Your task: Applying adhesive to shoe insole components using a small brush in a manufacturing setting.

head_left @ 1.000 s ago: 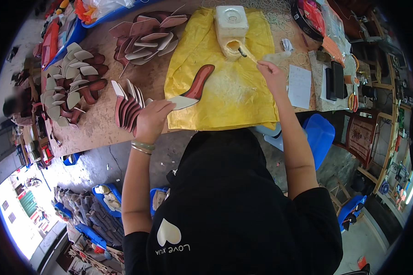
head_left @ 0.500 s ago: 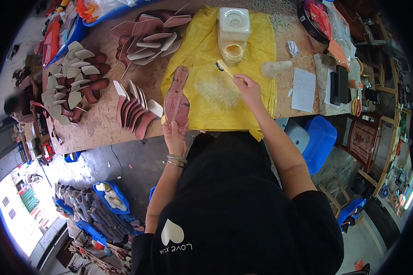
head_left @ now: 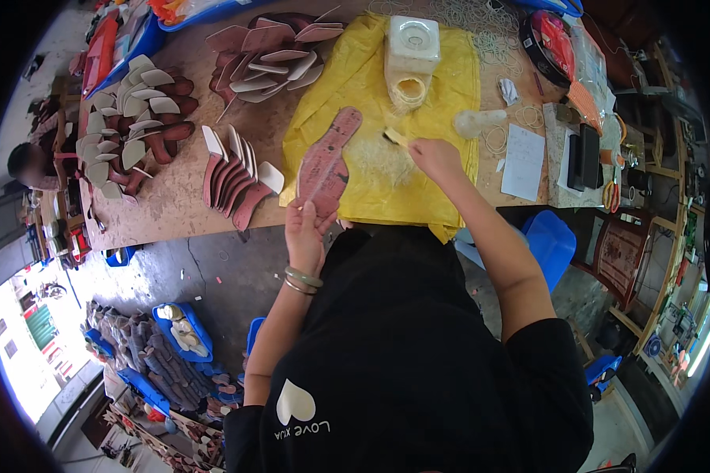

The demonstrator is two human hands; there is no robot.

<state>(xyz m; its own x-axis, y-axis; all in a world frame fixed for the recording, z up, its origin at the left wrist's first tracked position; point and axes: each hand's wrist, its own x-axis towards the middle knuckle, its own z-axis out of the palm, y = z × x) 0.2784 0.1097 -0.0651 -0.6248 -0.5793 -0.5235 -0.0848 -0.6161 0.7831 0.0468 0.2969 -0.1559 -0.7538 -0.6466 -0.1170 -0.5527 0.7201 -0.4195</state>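
Observation:
My left hand (head_left: 307, 227) grips the wide end of a reddish insole (head_left: 323, 169), its narrow end tilted up to the right over the yellow plastic sheet (head_left: 456, 79). In my right hand (head_left: 435, 160) is a small brush (head_left: 394, 138) with a pale handle and dark bristles, held to the right of the insole and apart from it. Whitish dried smears (head_left: 380, 164) cover the sheet beneath the brush. Beyond it lies a white plastic jug (head_left: 412, 59) with a round opening facing me.
Reddish insoles with pale pieces attached lie in bunches (head_left: 272, 59), (head_left: 138, 126) and a fanned row (head_left: 237, 177) at left. On the right are a paper sheet (head_left: 522, 162), a black box (head_left: 584, 162) and scissors (head_left: 610, 193). A blue tub (head_left: 550, 248) stands below. Another person sits far left.
The insole has tilted to the right in my left hand. My right hand has moved the brush slightly down and to the right.

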